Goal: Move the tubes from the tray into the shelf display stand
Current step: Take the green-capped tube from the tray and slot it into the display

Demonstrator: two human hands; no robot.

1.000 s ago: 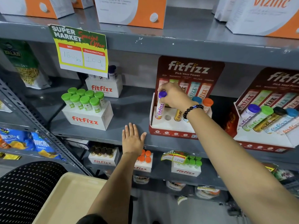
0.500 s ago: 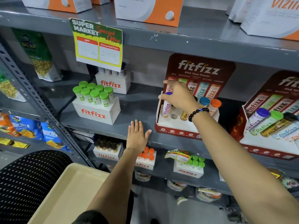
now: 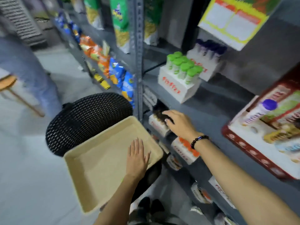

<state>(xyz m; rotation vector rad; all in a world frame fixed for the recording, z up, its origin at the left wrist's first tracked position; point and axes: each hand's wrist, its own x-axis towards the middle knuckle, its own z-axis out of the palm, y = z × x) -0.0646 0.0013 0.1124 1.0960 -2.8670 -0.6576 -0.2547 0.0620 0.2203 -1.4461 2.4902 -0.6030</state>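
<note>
grey metal shelving (image 3: 215, 109) fills the right side of a blurred, tilted view, with a pale floor on the left. on the shelf sits a red and white cardboard display stand (image 3: 253, 143), and in it a white tube with a purple cap (image 3: 261, 111) leans with its long axis running from lower left up to the cap at upper right. a gold tube (image 3: 279, 134) lies lower in the stand, its axis close to level; its cap end is too blurred to tell. a white box of green-capped tubes (image 3: 183, 73) stands upright farther along the shelf.

the beige rectangular tray (image 3: 90, 168) rests on a black woven basket (image 3: 81, 120) below the shelf, and no tube shows on its bare bottom.

the left hand (image 3: 137, 157) lies flat, palm down, over the tray's right part, fingers straight and slightly spread, holding nothing. the right hand (image 3: 180, 123), with a dark beaded bracelet (image 3: 198, 140) at the wrist, reaches across at the shelf edge above small boxes on the lower shelf, fingers loosely extended and empty.
</note>
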